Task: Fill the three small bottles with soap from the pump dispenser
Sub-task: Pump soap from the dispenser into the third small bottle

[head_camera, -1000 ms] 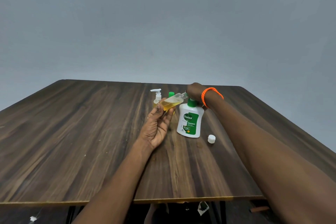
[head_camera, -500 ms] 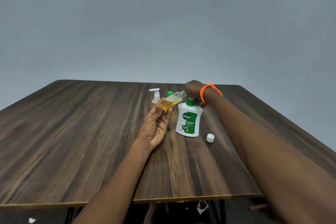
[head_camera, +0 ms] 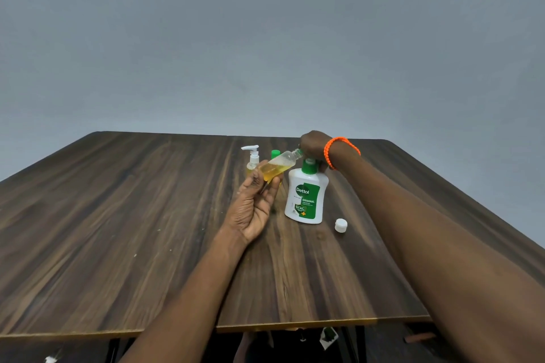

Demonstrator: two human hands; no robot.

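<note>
My left hand (head_camera: 253, 209) holds a small clear bottle (head_camera: 278, 166) tilted on its side, roughly half full of yellow soap, its open neck pointing at the pump head. My right hand (head_camera: 313, 146), with an orange wristband, is closed over the pump head of the white and green Dettol dispenser (head_camera: 306, 197), which stands upright on the table. Behind my left fingers stands a small bottle with a white pump top (head_camera: 253, 156). A small bottle with a green cap (head_camera: 275, 153) is mostly hidden behind the held bottle. The nozzle itself is hidden by my right hand.
A loose white cap (head_camera: 341, 225) lies on the dark wooden table (head_camera: 118, 230) just right of the dispenser. The table's near edge runs below my forearms, and a plain grey wall rises behind the far edge.
Both hands, the held bottle and the dispenser keep almost the same places; the small shifts look like head movement. The soap level looks about the same.
</note>
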